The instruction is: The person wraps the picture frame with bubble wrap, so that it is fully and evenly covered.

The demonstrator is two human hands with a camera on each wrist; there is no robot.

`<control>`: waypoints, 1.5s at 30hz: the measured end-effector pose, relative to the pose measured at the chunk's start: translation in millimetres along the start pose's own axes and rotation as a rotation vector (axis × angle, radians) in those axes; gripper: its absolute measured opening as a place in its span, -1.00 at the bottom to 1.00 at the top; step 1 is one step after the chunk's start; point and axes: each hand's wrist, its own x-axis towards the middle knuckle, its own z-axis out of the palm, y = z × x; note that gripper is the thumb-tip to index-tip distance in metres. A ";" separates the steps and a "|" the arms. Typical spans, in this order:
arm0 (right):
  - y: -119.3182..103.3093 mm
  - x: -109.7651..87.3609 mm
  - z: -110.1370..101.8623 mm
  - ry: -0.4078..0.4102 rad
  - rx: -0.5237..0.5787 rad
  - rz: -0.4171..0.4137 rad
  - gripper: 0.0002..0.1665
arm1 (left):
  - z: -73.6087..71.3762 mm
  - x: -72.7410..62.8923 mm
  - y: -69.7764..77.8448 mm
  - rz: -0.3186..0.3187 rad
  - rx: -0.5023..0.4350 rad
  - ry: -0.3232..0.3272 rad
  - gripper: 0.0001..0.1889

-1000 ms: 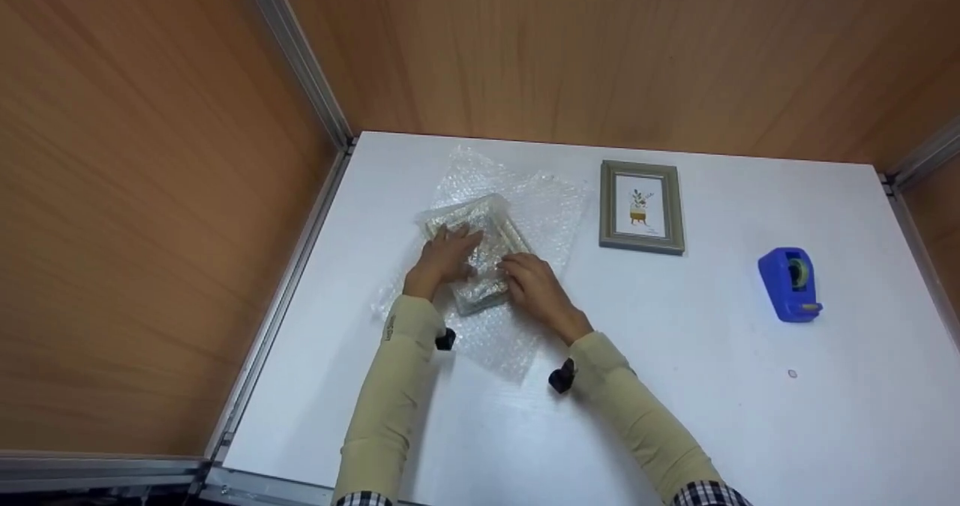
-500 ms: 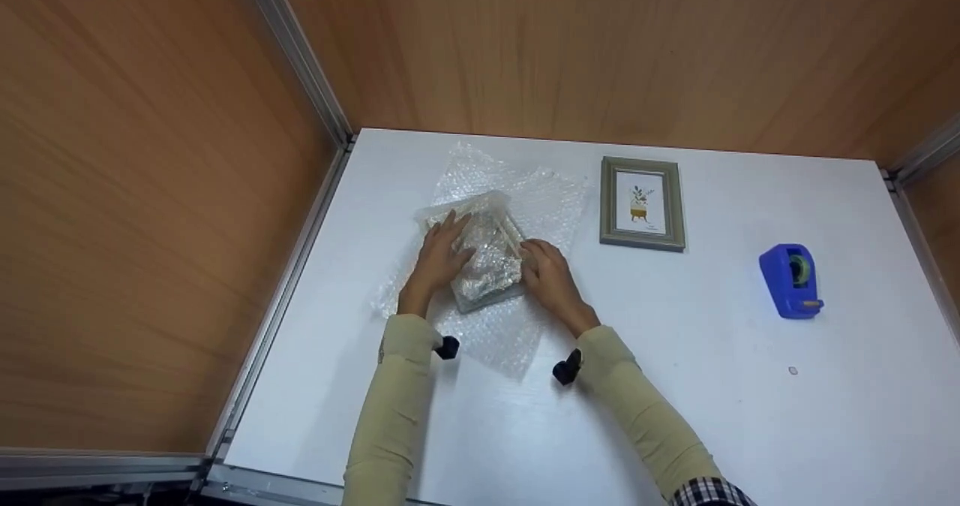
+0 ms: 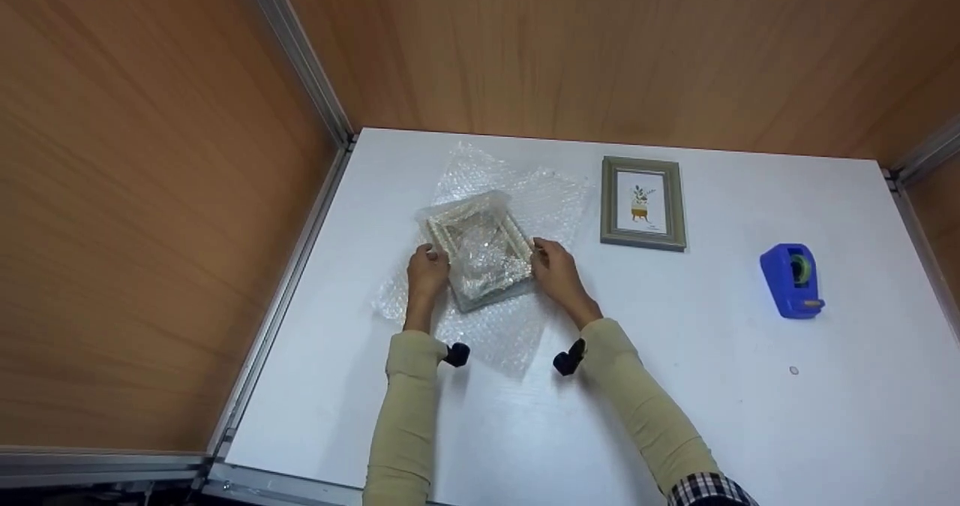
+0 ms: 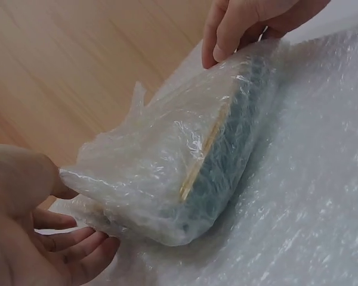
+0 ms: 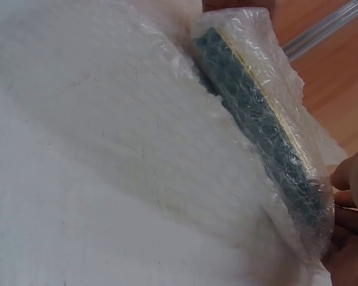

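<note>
A picture frame (image 3: 484, 249) lies tilted under a layer of bubble wrap, its pale gold border showing through. The bubble wrap sheet (image 3: 551, 202) spreads flat beneath and around it. My left hand (image 3: 427, 272) grips the folded wrap at the left edge; in the left wrist view the wrap (image 4: 131, 179) runs between thumb and fingers. At the opposite edge my right hand (image 3: 555, 269) pinches the wrap. The right wrist view shows the frame's dark side (image 5: 262, 125) through the bubbles, with my fingers (image 5: 345, 208) partly behind the package's corner.
A second picture frame (image 3: 643, 203), unwrapped and with a plant print, lies to the right of the wrap. Farther right stands a blue tape dispenser (image 3: 792, 281). Wooden panels (image 3: 600, 48) wall the white table (image 3: 712, 416) at the back and sides.
My left hand has drawn back from the top of the wrapped frame to its left edge. My right hand has shifted slightly right, to the right edge. The wrapped frame has barely moved.
</note>
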 end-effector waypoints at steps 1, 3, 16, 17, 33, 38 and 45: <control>-0.2 0.5 -0.2 -0.002 -0.001 0.009 -0.57 | -0.3 -0.7 -0.6 -0.016 -0.012 -0.012 -0.52; -0.8 1.3 -0.7 -0.012 -0.002 0.033 -0.57 | 0.0 -1.1 -2.0 -0.044 -0.040 -0.030 -0.53; -0.3 2.6 -2.0 -0.026 0.063 0.091 -0.61 | 4.1 -3.0 -3.2 -0.059 -0.091 0.026 -0.61; 0.0 2.4 -2.5 -0.025 0.069 0.091 -0.61 | 4.2 -3.3 -3.5 -0.058 -0.100 0.025 -0.61; -1.2 -11.6 -25.3 0.009 0.172 0.041 -0.59 | 5.9 -18.3 14.2 -0.023 -0.171 0.007 -0.55; -2.0 -25.4 -41.8 0.025 0.147 0.048 -0.59 | 13.2 -27.6 22.2 0.005 -0.171 -0.020 -0.54; -10.2 -53.5 -69.4 0.073 0.153 0.077 -0.58 | 31.8 -46.3 31.7 0.044 -0.174 -0.072 -0.53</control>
